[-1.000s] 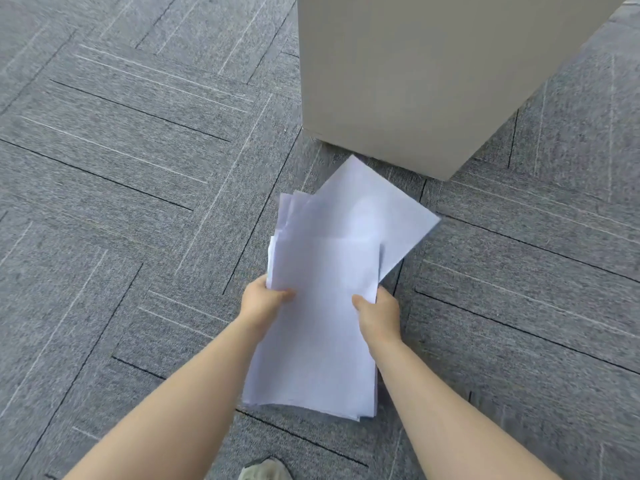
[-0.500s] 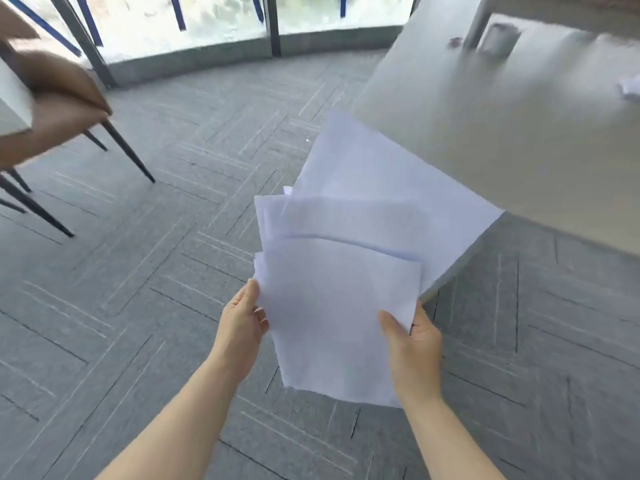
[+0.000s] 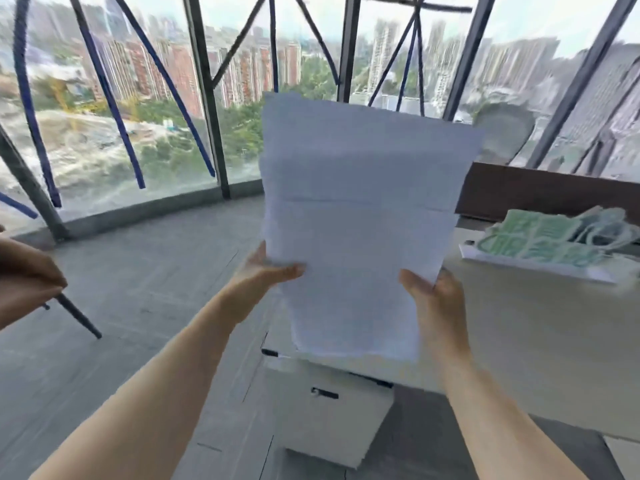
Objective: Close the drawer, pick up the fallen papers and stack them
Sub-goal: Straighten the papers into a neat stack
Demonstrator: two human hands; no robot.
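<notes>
Fingers (image 3: 291,270) on both edges of papers (image 3: 360,216)

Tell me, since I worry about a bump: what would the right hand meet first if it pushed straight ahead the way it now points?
Probably the pale desk top, which lies just beyond the right hand. That hand holds the white paper sheets above the white drawer cabinet. Depth is unclear, so it may pass over the desk.

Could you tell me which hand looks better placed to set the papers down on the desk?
Probably the right hand: it grips the papers on the side nearest the desk, which lies to the right. The left hand holds the far edge, over the floor.
</notes>
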